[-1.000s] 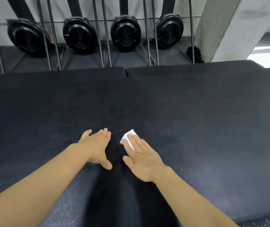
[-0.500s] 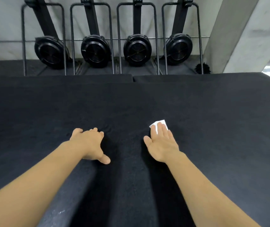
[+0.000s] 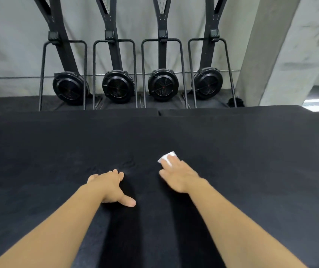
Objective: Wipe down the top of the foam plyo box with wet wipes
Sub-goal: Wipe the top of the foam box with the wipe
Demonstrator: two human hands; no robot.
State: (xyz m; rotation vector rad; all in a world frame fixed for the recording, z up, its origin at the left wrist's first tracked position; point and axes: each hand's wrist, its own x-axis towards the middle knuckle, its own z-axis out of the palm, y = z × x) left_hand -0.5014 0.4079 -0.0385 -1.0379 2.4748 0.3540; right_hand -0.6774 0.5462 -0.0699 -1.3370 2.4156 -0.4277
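Right hand (image 3: 180, 176), fingers flat together, presses wet wipe (image 3: 166, 158) onto plyo box top (image 3: 251, 171), mid-surface. Left hand (image 3: 109, 185) braces, fingers spread. Mid-wipe; most of the top likely remains.

Hands flat: L (image 3: 107, 186), R (image 3: 182, 176) (palms dn).

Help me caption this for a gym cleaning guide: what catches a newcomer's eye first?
The white wet wipe, pressed under the flat fingers of the right hand, shows bright against the black foam plyo box, right of centre. The left hand rests on the box beside it. Behind, four black fan-wheel machines line the grey wall.
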